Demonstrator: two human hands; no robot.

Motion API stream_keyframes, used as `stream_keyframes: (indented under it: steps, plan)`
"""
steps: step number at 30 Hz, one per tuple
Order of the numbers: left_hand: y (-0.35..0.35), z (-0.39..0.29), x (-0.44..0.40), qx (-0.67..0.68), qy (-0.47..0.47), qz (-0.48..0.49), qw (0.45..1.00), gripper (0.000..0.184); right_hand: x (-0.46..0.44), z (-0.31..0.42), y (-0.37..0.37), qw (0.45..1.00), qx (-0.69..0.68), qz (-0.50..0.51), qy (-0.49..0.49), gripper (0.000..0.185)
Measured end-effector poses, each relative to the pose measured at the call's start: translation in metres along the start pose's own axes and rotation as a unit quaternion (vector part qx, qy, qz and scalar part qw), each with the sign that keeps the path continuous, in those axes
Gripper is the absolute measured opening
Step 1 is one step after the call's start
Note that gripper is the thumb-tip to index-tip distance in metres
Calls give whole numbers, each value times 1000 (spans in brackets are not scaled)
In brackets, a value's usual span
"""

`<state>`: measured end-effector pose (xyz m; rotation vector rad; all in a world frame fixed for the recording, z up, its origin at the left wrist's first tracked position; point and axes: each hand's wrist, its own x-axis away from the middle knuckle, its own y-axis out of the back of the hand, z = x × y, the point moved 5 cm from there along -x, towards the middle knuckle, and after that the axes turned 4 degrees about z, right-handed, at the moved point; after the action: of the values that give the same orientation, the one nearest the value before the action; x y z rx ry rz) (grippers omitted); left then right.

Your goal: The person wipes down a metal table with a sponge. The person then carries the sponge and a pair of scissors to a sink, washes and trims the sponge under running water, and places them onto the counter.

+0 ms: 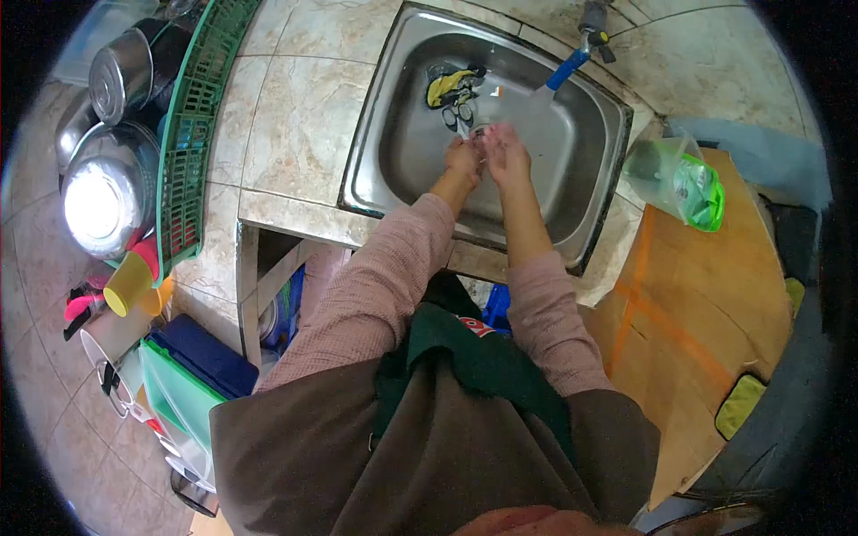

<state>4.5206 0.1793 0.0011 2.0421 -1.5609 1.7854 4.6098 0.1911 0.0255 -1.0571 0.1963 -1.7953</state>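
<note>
Both my hands are close together over the steel sink [393, 170], their inner sides nearly touching. My left hand [462, 161] has its fingers bent around something small and pale or clear, which I cannot make out. My right hand [507, 159] is turned palm up beside it, its fingers apart and somewhat blurred. Just beyond my left fingertips lie scissors [458, 117] with dark-rimmed handle loops. Past them, a yellow and black sponge or cloth [450, 87] rests on the sink floor.
A tap with a blue spout [567, 69] reaches over the sink's far right. At left, a green plastic rack [192, 125] stands beside metal pots [112, 170] and a yellow cup [130, 284]. A clear container with a green rim [661, 174] lies on the right, near a brown board [688, 330].
</note>
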Motion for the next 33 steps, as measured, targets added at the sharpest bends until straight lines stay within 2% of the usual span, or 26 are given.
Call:
stream_keyframes:
  steps: [2, 3, 5, 9, 11, 12, 14, 18, 20, 24, 26, 27, 29, 33]
  plan:
    - [9, 0, 4, 17, -10, -34, 999, 17, 3, -2, -16, 993, -98, -38, -60, 25]
    - [9, -1, 8, 17, -10, -35, 999, 17, 2, -1, -18, 993, -99, -38, -61, 25]
    - [11, -5, 18, 64, -36, -50, 996, 21, 2, -5, -23, 975, -192, -47, -98, 27]
    - [14, -3, 11, -8, -48, -4, 999, 24, -1, -10, -25, 991, -130, 0, -41, 28]
    - [16, -5, 16, -57, -23, -56, 997, 48, 7, -7, -30, 998, -20, -32, -48, 23]
    - [19, -2, 12, -57, -23, -56, 997, 48, 6, -7, -29, 998, -20, -32, -48, 23]
    - [21, 4, 2, 26, -29, -7, 999, 46, 4, -7, -21, 990, 88, -90, -58, 23]
    - [17, 6, 8, 45, -39, -41, 997, 43, 1, -10, -20, 994, 85, -61, -20, 20]
    - [14, 4, 17, 32, -38, -49, 998, 26, -1, -12, -20, 996, 10, -92, 1, 19]
    - [10, 1, 26, 0, -14, -51, 999, 25, -8, -14, -6, 998, -21, -64, 15, 18]
    - [6, -2, 33, 23, -2, -54, 998, 23, 6, -6, -10, 992, 76, -96, 0, 21]
    - [8, 1, 30, 23, -2, -54, 998, 23, 5, -6, -8, 992, 76, -95, 0, 21]
    - [8, 7, 22, 117, -5, -11, 993, 46, 3, -5, -5, 998, 30, -56, 8, 20]
    - [9, 6, 18, 140, -16, 6, 990, 36, 3, -7, 2, 993, 34, -110, -19, 16]
